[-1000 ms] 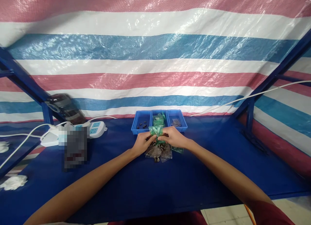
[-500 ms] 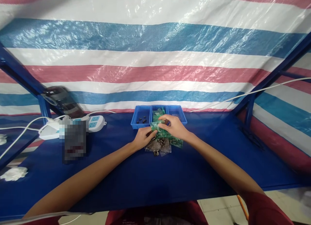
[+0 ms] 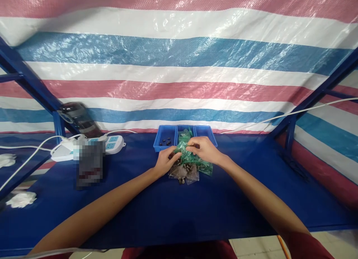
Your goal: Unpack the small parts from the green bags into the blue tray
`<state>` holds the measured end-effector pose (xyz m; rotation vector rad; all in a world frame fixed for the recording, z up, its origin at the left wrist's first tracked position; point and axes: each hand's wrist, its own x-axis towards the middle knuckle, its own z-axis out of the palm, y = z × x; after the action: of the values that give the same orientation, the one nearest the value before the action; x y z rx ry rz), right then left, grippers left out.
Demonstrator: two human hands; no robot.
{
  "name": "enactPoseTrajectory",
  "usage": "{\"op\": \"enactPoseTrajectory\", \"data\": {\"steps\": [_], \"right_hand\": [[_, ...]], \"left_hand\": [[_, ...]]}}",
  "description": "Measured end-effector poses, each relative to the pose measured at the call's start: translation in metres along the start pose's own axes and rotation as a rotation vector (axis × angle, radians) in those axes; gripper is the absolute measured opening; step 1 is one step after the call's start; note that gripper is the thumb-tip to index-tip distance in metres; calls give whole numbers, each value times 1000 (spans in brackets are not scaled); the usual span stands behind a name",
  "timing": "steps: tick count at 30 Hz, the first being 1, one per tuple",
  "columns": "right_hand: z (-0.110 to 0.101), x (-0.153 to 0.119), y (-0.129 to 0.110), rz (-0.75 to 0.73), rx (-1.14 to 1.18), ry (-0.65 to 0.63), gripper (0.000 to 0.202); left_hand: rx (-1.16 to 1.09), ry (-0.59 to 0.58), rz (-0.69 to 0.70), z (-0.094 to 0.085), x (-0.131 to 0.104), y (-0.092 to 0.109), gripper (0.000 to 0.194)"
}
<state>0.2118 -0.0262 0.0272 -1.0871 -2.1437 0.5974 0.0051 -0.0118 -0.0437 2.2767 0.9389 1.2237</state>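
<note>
My left hand point(image 3: 165, 161) pinches the left edge of a green plastic bag point(image 3: 183, 146), thumb and fingers together. From the right, my right hand point(image 3: 203, 149) grips the same bag with its fingertips. Below them on the blue table lie clear bags point(image 3: 179, 172) with small metal parts, and more green bags point(image 3: 205, 167) at their right. Just behind stand three joined blue bins: the left bin point(image 3: 165, 131) holds several small dark parts, the middle bin point(image 3: 185, 128) holds green bags, and the right bin point(image 3: 205, 131) is partly hidden by my right hand.
On the left are a white power strip point(image 3: 116, 144) with cables, a blurred dark object point(image 3: 90, 164) and a dark bottle point(image 3: 79, 119). White crumpled material point(image 3: 21, 199) lies at far left. A striped sheet point(image 3: 179, 72) hangs behind, between blue frame posts.
The view has tilted up slightly, so everything sits a little lower and further right. Both hands remain at the green bag, which has shifted slightly between the fingers.
</note>
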Motion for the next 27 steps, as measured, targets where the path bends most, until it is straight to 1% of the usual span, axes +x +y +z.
{"op": "enactPoseTrajectory", "data": {"steps": [4, 6, 7, 8, 9, 11, 12, 13, 14, 17, 18, 22, 27], "right_hand": [[-6, 17, 1, -27, -58, -209, 12], [-14, 27, 2, -74, -73, -276, 11], [-19, 33, 2, -99, -87, -286, 11], [-24, 37, 3, -103, -103, -252, 12], [-28, 41, 4, -86, -124, -171, 11], [-33, 47, 8, -51, -200, 54, 12], [-34, 48, 11, -37, -240, 142, 12], [-33, 48, 14, -29, -278, 185, 12], [-31, 48, 17, -25, -314, 186, 11], [-19, 44, 26, -18, -435, 60, 11], [-15, 43, 29, -9, -477, 45, 12], [-3, 42, 38, 13, -540, 37, 13], [-2, 44, 42, 5, -492, 19, 16]], "left_hand": [[37, 20, 6, 2, 0, -2, 30], [20, 36, -24, 3, -1, -4, 26], [-7, 48, -53, 3, -1, -4, 23], [-43, 66, -87, 4, -1, -5, 20], [-83, 86, -122, 4, -1, -5, 19], [-149, 118, -167, 4, -1, -5, 18], [-167, 123, -171, 4, -1, -5, 18], [-174, 122, -168, 4, -2, -5, 17], [-172, 117, -160, 4, -2, -5, 17], [-152, 102, -146, 5, -2, -6, 16], [-148, 100, -146, 5, -2, -6, 16], [-146, 91, -151, 4, -2, -5, 15], [-126, 73, -136, 2, -1, -4, 14]]}}
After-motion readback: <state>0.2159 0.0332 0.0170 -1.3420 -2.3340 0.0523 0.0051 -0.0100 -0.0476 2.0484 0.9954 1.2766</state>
